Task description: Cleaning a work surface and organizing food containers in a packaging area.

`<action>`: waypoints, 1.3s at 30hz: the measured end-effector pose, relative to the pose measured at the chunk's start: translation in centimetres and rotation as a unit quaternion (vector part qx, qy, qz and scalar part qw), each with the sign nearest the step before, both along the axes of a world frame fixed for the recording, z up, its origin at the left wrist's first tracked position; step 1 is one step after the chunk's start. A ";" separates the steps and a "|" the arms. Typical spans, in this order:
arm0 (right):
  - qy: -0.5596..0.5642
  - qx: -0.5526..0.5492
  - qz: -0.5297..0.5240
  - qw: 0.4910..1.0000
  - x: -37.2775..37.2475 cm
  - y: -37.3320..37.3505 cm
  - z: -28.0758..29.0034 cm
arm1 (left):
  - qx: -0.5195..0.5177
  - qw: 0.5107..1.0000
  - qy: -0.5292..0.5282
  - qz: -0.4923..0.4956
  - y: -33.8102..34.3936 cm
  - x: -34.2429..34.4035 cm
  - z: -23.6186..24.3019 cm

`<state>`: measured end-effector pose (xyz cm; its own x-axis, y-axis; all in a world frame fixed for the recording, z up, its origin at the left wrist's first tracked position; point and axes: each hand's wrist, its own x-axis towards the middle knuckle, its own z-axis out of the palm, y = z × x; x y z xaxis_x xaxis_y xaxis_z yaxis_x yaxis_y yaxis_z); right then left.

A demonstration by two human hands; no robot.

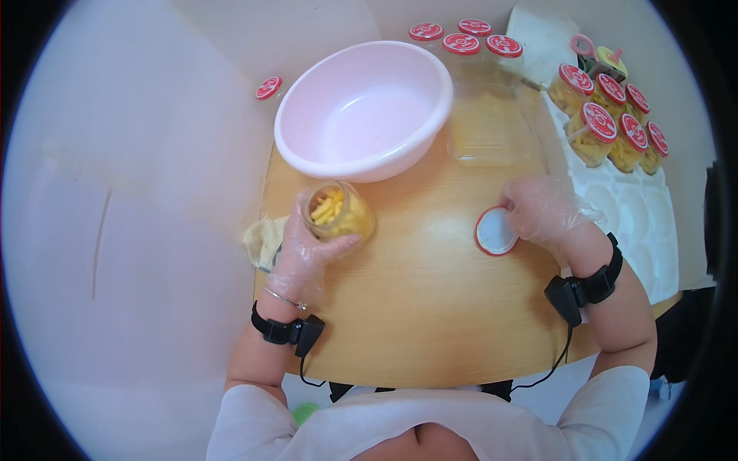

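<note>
In my left hand, gloved in clear plastic, is an uncapped glass jar of yellow cut pieces, gripped at its side just below the pink basin. My right hand, also gloved, pinches the edge of a red-rimmed lid, its white underside facing up, over the right part of the wooden table. A cream cloth lies left of the jar, partly hidden by my hand.
Several filled, red-capped jars stand on a white moulded tray at right. Red-capped jars and a clear plastic container sit at the back; another red cap is left of the basin. Pale walls border the table.
</note>
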<state>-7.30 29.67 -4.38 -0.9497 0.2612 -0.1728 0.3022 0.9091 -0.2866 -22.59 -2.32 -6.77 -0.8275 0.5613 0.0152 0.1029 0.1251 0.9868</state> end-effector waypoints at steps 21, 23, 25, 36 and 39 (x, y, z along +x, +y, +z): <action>0.065 -0.011 -0.055 0.996 0.2 1.2 -1.2 | -0.217 0.913 0.223 -0.263 1.7 2.2 2.9; 0.041 -0.030 -0.058 0.997 -0.1 1.0 -0.9 | -0.212 0.923 0.195 -0.256 1.7 2.5 2.8; 0.036 -0.051 -0.088 0.994 -0.4 0.6 -0.7 | -0.183 0.941 0.150 -0.243 2.2 3.1 2.4; 0.090 -0.068 -0.078 0.991 0.1 1.3 -1.3 | -0.086 0.956 0.151 -0.238 7.6 5.2 0.8; 0.092 -0.059 -0.072 0.991 -0.1 1.4 -1.6 | -0.067 0.961 0.123 -0.240 8.7 5.4 0.8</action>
